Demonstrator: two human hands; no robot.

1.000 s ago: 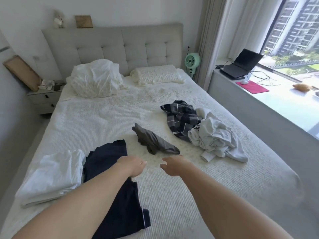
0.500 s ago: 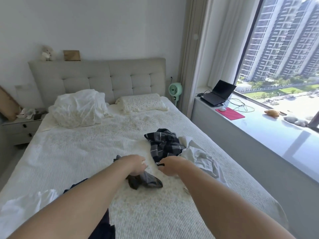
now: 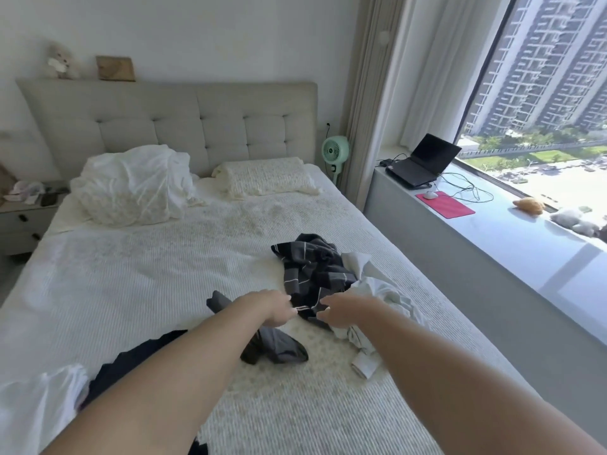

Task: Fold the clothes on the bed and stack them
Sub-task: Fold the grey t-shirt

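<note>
Hands reach together for the next garment to fold. The left hand [image 3: 274, 308] and right hand [image 3: 341, 311] both meet the near hem of the crumpled dark plaid cotton shirt [image 3: 312, 274]; whether the fingertips already pinch the cloth I cannot tell. By my judgement, the next move calls for gripping that edge and pulling it flat. Beyond the fingers the shirt lies bunched, touching a rumpled white garment [image 3: 377, 297]; beneath the left wrist lies a grey cloth piece [image 3: 279, 348].
</note>
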